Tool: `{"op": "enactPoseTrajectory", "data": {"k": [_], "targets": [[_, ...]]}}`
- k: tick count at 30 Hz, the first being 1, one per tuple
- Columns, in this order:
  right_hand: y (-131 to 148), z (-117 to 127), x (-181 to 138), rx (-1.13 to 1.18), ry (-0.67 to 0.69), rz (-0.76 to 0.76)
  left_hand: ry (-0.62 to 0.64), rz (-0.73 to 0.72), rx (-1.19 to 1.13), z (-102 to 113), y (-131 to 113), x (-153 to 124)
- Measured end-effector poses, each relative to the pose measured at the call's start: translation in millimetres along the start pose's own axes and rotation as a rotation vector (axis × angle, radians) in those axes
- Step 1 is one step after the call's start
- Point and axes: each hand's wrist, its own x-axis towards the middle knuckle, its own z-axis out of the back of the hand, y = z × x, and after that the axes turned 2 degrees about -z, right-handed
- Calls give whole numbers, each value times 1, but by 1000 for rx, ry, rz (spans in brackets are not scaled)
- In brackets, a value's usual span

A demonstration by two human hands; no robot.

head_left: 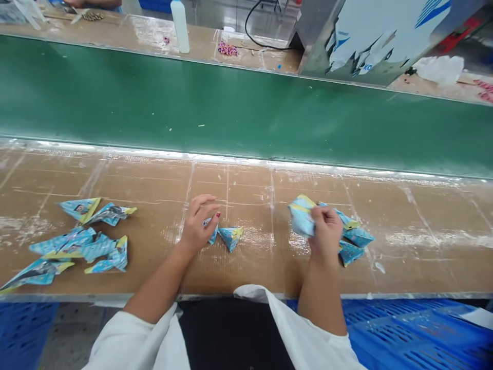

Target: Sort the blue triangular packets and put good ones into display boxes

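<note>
My left hand rests on the brown worktop, fingers pinched on a small blue and yellow foil packet. Another triangular packet lies just to its right. My right hand is closed around a crumpled blue packet, held just above the table. Under and beside that hand lie a few more blue packets. A spread of several flattened blue and yellow packets lies at the left of the worktop.
A green conveyor belt runs across behind the worktop. Beyond it stand a white bottle, a black cable and a torn blue-and-white box. Blue plastic crates sit below the table edge.
</note>
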Motion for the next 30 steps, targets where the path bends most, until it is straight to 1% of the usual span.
{"op": "enactPoseTrajectory", "data": {"k": [2, 4, 7, 9, 13, 17, 18, 19, 21, 22, 23, 24, 25, 26, 28, 29, 30], "targets": [[11, -6, -8, 93, 79, -24, -18, 1, -13, 1, 0, 0], [21, -20, -16, 138, 145, -36, -28, 7, -19, 2, 0, 0], [33, -42, -25, 326, 275, -74, -23, 23, -7, 3, 0, -1], [35, -51, -28, 419, 307, -107, -25, 33, 6, 3, 1, -1], [32, -58, -33, 462, 300, -145, -28, 48, 18, 2, 2, -1], [28, -75, -46, 506, 187, -167, 7, 66, 6, -1, 2, -3], [28, -81, -50, 518, 215, -189, 13, 68, -2, -2, 2, -3], [28, -87, -54, 514, 284, -205, 19, 68, -7, -3, 2, -3], [28, -94, -58, 450, 516, -206, 25, 61, -12, -4, 3, -3], [27, -94, -58, 399, 617, -176, 23, 51, -17, -5, 3, -3], [27, -91, -56, 338, 660, -126, 19, 39, -24, -5, 3, -2], [27, -85, -52, 260, 628, -69, 15, 31, -30, -5, 3, -2], [27, -75, -46, 167, 524, -10, 12, 25, -35, -4, 3, -1], [27, -62, -39, 53, 357, 42, 11, 27, -37, -4, 2, 0], [25, -29, -23, -232, -53, 103, 15, 44, -36, -2, 1, 0], [23, -11, -15, -387, -228, 105, 18, 54, -35, -1, 1, 1], [21, 7, -7, -536, -353, 87, 22, 64, -36, 0, 0, 1]]}}
